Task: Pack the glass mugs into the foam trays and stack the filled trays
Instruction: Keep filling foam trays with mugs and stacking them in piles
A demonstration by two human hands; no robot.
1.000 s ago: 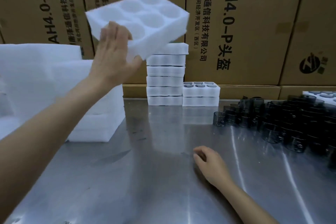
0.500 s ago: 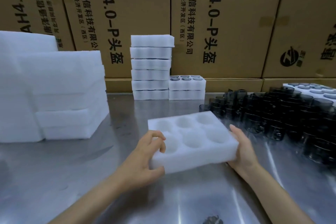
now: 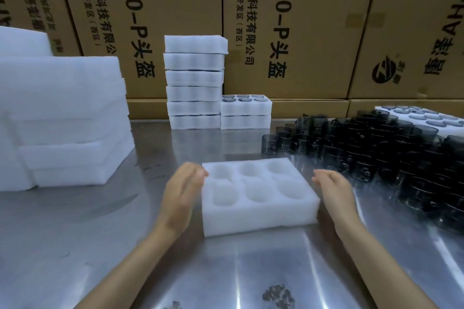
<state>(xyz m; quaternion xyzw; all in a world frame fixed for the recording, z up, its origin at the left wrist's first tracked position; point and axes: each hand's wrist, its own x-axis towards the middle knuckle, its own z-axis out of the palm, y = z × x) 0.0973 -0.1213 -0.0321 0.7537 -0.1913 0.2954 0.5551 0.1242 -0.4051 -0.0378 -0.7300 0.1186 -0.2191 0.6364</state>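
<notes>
Since half a second ago the foam tray [image 3: 258, 198] has gone from gripped at both ends to sitting flat on the steel table [image 3: 75, 246], and both hands have let go. Big stuff first: cardboard boxes [image 3: 288, 27] wall off the back, and a pile of empty foam slabs [image 3: 67, 120] sits far left. Against the boxes there's a tall stack of filled trays [image 3: 194, 83] with a shorter stack [image 3: 246, 113] touching its right side, dark mug rims showing in its top tray. Loose glass mugs [image 3: 376, 153] crowd the right side of the table. The tray up front has all six pockets empty. Left hand [image 3: 180, 195] is edge-on right against the tray's left end, fingers straight and relaxed, a bit blurred. Right hand [image 3: 334, 193] hangs just off the right end, fingers loose, holding nothing.
</notes>
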